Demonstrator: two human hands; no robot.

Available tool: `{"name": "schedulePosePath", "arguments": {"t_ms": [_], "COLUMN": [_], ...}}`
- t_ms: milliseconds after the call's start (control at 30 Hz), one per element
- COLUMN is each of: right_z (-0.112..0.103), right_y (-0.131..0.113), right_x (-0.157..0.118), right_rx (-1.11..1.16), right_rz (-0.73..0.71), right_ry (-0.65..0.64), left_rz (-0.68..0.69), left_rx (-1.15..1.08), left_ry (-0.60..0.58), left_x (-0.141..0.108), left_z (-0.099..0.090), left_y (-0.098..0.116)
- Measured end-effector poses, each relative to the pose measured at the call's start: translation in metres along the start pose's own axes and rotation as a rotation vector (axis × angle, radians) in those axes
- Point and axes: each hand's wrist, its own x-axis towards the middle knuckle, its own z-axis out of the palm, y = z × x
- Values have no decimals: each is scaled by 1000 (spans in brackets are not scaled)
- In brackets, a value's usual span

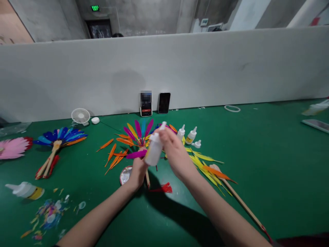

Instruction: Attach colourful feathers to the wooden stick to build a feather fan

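My right hand (172, 148) grips a white glue bottle (154, 153) by its upper part, with the nozzle pointing up. The bottle hangs over my left hand (138, 171), which is closed on a feather fan (138, 129) near the top of its wooden handle. Magenta, yellow and blue feathers spread from the fan's head, and one magenta feather (136, 154) sticks out leftward beside my fingers. A red tassel (164, 187) trails from the handle's end. Partly behind my left hand lies a small round dish (125, 175). My left fingertips are partly hidden by the bottle.
Loose orange feathers (110, 153) lie left of the fan, yellow-green ones (205, 168) to the right beside a long wooden handle (244, 202). Finished-looking blue fan (61, 135), another glue bottle (25, 190) and scraps (51, 212) occupy the left. Two phones (164, 103) lean against the partition.
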Motion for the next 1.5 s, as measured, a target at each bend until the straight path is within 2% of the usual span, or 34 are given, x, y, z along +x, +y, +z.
{"name": "schedulePosePath", "arguments": {"t_ms": [100, 167, 200, 300, 400, 600, 767, 867, 967, 1067, 1267, 1400, 1500], "right_z": [-26, -37, -40, -43, -41, -44, -47, -47, -50, -54, -59, -56, -52], "right_y": [14, 28, 35, 51, 59, 62, 62, 64, 69, 73, 75, 71, 71], "right_x": [5, 6, 5, 2, 0, -1, -2, -3, -3, -1, -1, -6, -10], "right_rx": [103, 29, -25, -105, -56, 33, 22, 39, 59, -21, -332, -668, -811], "right_rz": [101, 183, 255, 397, 417, 422, 439, 437, 403, 326, 127, -84, -209], "right_ry": [142, 187, 164, 28, -22, 13, 12, 31, 64, 48, -27, -87, -139], "left_rz": [55, 64, 59, 71, 102, 66, 31, 36, 48, 54, 54, 57, 71], "left_rx": [-380, -575, -603, -611, -607, -600, -564, -579, -578, -577, -599, -624, -637], "left_ry": [-98, -148, -164, -204, -238, -257, -188, -108, -25, 24, 48, 62, 61], "left_x": [1, 1, 1, 0, -1, -2, -1, 2, 8, 12, 13, 14, 15], "left_z": [-8, -10, -10, -8, -6, -6, -7, -8, -10, -10, -9, -9, -8], "left_y": [-9, -12, -13, -13, -12, -13, -11, -12, -16, -20, -20, -21, -22]}}
